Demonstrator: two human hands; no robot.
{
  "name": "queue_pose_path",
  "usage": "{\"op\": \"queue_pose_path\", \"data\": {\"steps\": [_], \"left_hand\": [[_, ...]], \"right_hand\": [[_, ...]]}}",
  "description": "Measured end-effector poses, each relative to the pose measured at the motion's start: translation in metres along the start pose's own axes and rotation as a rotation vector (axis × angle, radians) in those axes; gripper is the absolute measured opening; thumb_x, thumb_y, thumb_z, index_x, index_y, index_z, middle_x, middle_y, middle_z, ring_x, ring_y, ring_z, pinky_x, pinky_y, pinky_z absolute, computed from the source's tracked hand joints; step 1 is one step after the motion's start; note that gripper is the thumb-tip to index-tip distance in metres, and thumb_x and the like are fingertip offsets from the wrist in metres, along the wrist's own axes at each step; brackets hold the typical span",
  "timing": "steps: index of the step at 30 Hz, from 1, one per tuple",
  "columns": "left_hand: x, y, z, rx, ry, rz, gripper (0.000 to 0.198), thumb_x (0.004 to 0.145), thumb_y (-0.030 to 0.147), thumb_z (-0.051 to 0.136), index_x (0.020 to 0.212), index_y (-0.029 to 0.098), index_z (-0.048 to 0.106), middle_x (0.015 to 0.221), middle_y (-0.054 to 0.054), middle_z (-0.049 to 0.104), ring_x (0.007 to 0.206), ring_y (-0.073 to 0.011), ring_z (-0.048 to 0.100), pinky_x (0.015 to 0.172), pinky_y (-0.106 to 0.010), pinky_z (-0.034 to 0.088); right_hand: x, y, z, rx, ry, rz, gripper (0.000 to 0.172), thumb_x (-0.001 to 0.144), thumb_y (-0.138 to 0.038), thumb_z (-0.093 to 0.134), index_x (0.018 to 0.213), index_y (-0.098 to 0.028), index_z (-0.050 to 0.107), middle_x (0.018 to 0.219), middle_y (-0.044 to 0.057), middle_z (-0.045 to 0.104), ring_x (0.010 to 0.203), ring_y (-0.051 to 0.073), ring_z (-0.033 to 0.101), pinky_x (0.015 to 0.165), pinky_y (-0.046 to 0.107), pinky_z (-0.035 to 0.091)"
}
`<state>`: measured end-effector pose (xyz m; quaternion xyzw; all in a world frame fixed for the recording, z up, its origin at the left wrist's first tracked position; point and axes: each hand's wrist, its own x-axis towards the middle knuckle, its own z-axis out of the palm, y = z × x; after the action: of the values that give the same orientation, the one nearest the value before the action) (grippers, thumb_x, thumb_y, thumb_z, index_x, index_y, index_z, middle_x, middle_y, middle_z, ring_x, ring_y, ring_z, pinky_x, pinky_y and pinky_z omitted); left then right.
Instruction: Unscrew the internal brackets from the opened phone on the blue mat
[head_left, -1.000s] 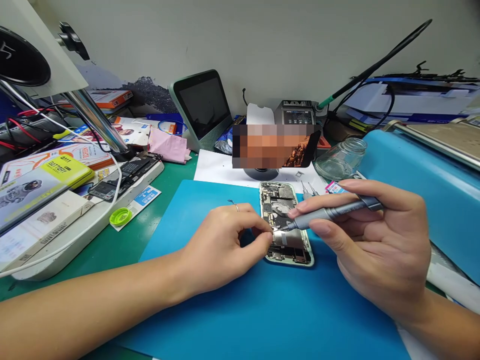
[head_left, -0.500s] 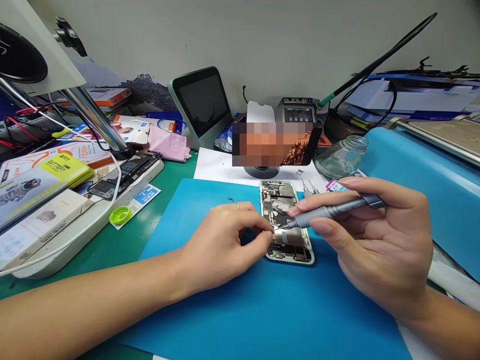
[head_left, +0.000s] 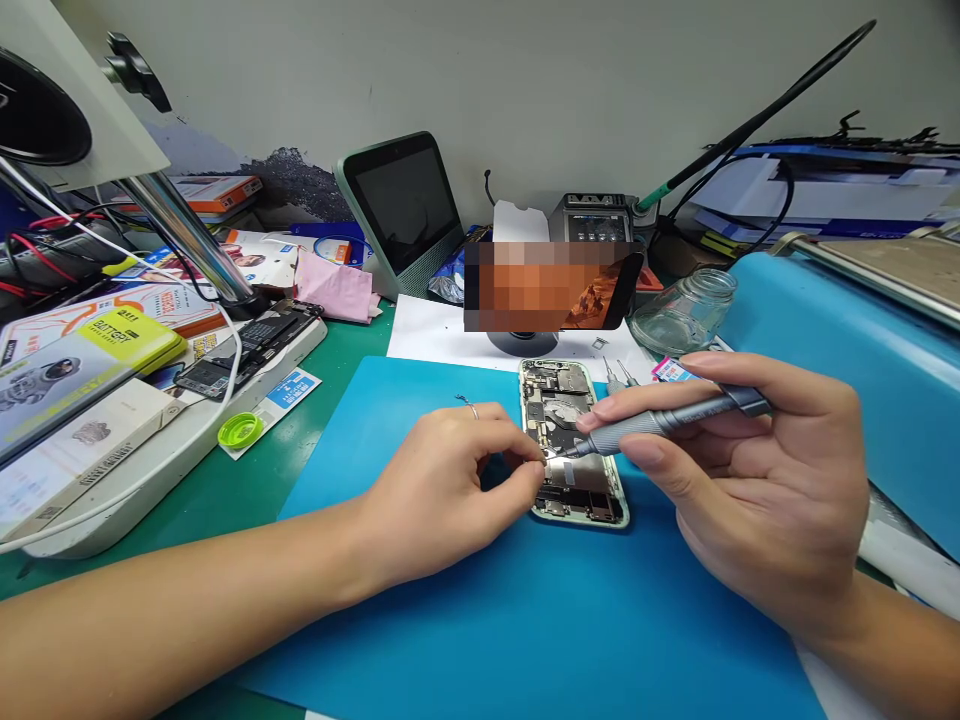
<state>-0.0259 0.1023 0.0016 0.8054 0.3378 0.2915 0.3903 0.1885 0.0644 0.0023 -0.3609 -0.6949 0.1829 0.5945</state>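
Observation:
An opened smartphone [head_left: 574,412] with a pale green frame lies on the blue mat [head_left: 420,620], its inner parts exposed. My right hand [head_left: 772,480] grips a grey precision screwdriver [head_left: 637,428], tilted so that its thin tip points down-left over the phone's middle. At the phone's left edge, my left hand [head_left: 457,480] has thumb and forefinger pinched together close to the screwdriver's tip. Whatever may be between those fingertips is too small or hidden to make out. A ring sits on one left finger.
Behind the phone stand a propped-up phone [head_left: 607,290], partly pixelated, and a glass jar [head_left: 686,310]. Tweezers [head_left: 616,372] lie beyond the mat. At left are a green cap [head_left: 240,430], another opened phone [head_left: 251,350] and a battery box [head_left: 97,375]. A metal post [head_left: 191,240] rises there.
Both hands, the screwdriver and the opened phone stay almost exactly where they were. The picture on the propped-up phone's screen has changed slightly.

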Motion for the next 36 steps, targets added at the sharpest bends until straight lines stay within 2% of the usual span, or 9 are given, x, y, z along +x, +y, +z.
{"op": "queue_pose_path", "data": {"steps": [6, 8, 13, 17, 23, 30, 36], "left_hand": [[-0.003, -0.001, 0.003, 0.066, 0.031, 0.056, 0.014, 0.092, 0.015, 0.063, 0.085, 0.016, 0.075, 0.075, 0.002, 0.065, 0.069, -0.0097, 0.056, 0.063, -0.023, 0.037], [-0.007, -0.001, 0.005, 0.136, 0.051, 0.149, 0.016, 0.093, 0.018, 0.061, 0.083, 0.015, 0.074, 0.072, 0.001, 0.062, 0.066, -0.0108, 0.054, 0.061, -0.026, 0.036], [-0.019, 0.004, 0.010, 0.363, 0.079, 0.486, 0.024, 0.095, 0.018, 0.052, 0.086, 0.014, 0.074, 0.067, -0.001, 0.056, 0.057, -0.0151, 0.049, 0.055, -0.033, 0.034], [-0.024, 0.006, 0.015, 0.457, 0.111, 0.601, 0.024, 0.095, 0.017, 0.052, 0.101, 0.013, 0.075, 0.062, 0.001, 0.058, 0.049, -0.0169, 0.047, 0.048, -0.036, 0.031], [-0.024, 0.000, 0.027, 0.518, 0.212, 0.628, 0.026, 0.089, 0.019, 0.055, 0.104, 0.011, 0.073, 0.056, 0.003, 0.061, 0.039, -0.0169, 0.051, 0.038, -0.036, 0.029], [-0.029, -0.001, 0.027, 0.636, 0.092, 0.555, 0.039, 0.095, 0.028, 0.052, 0.123, 0.006, 0.065, 0.062, 0.002, 0.067, 0.043, -0.0190, 0.059, 0.037, -0.037, 0.042], [-0.032, 0.005, 0.021, 0.679, -0.026, 0.500, 0.045, 0.097, 0.031, 0.054, 0.131, 0.003, 0.061, 0.067, 0.000, 0.069, 0.049, -0.0196, 0.063, 0.043, -0.037, 0.050]], "right_hand": [[0.000, 0.000, -0.001, 0.001, 0.004, 0.001, 0.055, 0.088, -0.004, 0.075, 0.132, -0.032, 0.056, 0.099, -0.003, 0.078, 0.088, 0.016, 0.080, 0.075, 0.025, 0.069], [0.000, 0.001, -0.001, -0.006, 0.019, -0.001, 0.053, 0.090, -0.005, 0.074, 0.131, -0.032, 0.056, 0.099, -0.003, 0.078, 0.088, 0.015, 0.080, 0.075, 0.025, 0.069], [0.006, 0.005, 0.003, -0.035, 0.015, -0.014, 0.056, 0.093, -0.006, 0.069, 0.139, -0.032, 0.052, 0.100, -0.001, 0.077, 0.089, 0.015, 0.078, 0.074, 0.025, 0.068], [0.017, 0.010, 0.011, -0.041, -0.056, -0.093, 0.062, 0.094, -0.005, 0.066, 0.146, -0.034, 0.049, 0.101, 0.001, 0.076, 0.093, 0.018, 0.077, 0.080, 0.032, 0.068], [0.018, 0.017, 0.015, -0.030, 0.000, -0.070, 0.066, 0.093, -0.004, 0.067, 0.148, -0.033, 0.047, 0.099, 0.000, 0.076, 0.091, 0.017, 0.076, 0.077, 0.031, 0.067], [0.006, 0.015, 0.011, -0.045, -0.075, -0.174, 0.071, 0.087, 0.005, 0.069, 0.146, -0.030, 0.049, 0.109, 0.002, 0.075, 0.099, 0.018, 0.078, 0.087, 0.032, 0.068], [0.007, 0.007, 0.017, -0.016, 0.025, 0.070, 0.054, 0.096, -0.006, 0.066, 0.141, -0.032, 0.050, 0.106, 0.000, 0.074, 0.095, 0.014, 0.077, 0.078, 0.024, 0.068]]}}
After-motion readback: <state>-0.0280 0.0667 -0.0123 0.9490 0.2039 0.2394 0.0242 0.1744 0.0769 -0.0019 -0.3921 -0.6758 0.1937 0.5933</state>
